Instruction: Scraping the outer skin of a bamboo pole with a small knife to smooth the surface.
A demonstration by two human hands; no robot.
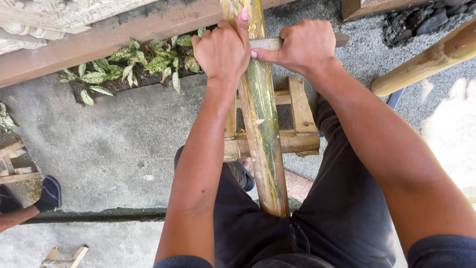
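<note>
- Nearest the camera, the dark trousers (342, 218) carry the bamboo pole's (262, 134) lower end, which is braced at the lap; the pole runs up and away between both forearms, over a small wooden stool (297, 124).
- Left hand (221, 49): fist wrapped tight round the pole, thumb stretched up along it, wrist straight, forearm nearly parallel to the stalk.
- Right hand (307, 45): just right of the left, knuckles up, clenched on a blade's handle (265, 43); the blade tip (342, 39) pokes out beyond it.
- Risk, as I judge it: the hands almost touch, so a slipping blade could nick the left thumb, or the pole could roll off the stool.
</note>
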